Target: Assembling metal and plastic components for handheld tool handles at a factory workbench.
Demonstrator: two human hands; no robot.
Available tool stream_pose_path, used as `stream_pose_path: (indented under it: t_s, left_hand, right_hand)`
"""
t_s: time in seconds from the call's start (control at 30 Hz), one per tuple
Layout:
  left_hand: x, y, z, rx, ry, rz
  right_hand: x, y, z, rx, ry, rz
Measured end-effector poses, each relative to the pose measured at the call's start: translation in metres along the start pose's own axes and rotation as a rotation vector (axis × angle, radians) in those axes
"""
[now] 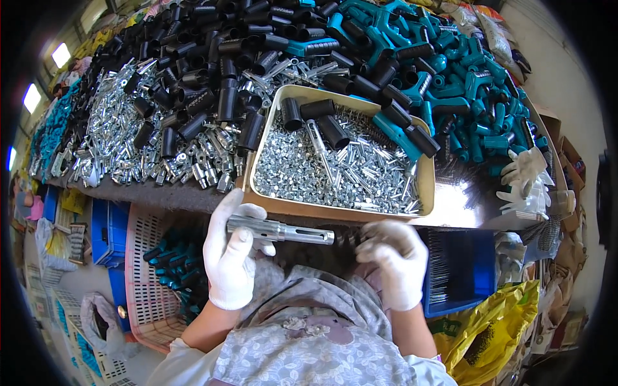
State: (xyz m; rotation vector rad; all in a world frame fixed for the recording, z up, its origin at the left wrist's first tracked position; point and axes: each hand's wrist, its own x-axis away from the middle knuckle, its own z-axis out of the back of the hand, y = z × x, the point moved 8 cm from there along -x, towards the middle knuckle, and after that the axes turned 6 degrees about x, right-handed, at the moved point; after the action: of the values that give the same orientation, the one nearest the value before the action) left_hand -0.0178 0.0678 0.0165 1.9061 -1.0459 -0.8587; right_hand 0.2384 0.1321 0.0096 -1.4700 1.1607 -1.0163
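Gloved in white, my left hand (233,257) grips a silver metal tube (302,234) with a long slot in its narrower right part. The tube lies level above my lap, in front of the table edge. Off its right end, my right hand (396,257), also gloved, has its fingers curled in, partly blurred; what they hold is unclear. Beyond both hands, a cream tray (427,186) contains many small metal nuts and pins, dark springs and several black sleeves (332,132). A slotted metal part (318,143) and a teal handle (398,138) also lie in it.
Heaps of black sleeves (227,100), silver fittings (119,122) and teal handles (479,83) cover the table. White gloves (524,180) lie at its right end. Below stand a pink-white basket (145,276) on the left, a blue bin (476,264) and a yellow bag (496,334) on the right.
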Motion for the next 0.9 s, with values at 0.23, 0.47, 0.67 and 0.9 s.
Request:
stream_pose_path:
  t_s: [0.23, 0.47, 0.67, 0.9]
  left_hand:
    - [0.016, -0.022, -0.012, -0.133, -0.159, 0.235]
    - [0.022, -0.027, -0.061, -0.974, -0.860, -0.016]
    - [0.040, -0.060, -0.062, -1.036, -0.990, 0.165]
    - [0.050, -0.080, -0.062, -0.970, -0.798, 0.159]
  right_hand:
    - [0.017, 0.052, -0.017, -0.329, -0.099, -0.247]
    - [0.017, 0.048, -0.001, 0.183, -0.289, -0.106]
    - [0.044, 0.076, -0.002, 0.285, -0.351, -0.043]
    - [0.038, 0.059, 0.185, 0.810, 0.415, 0.249]
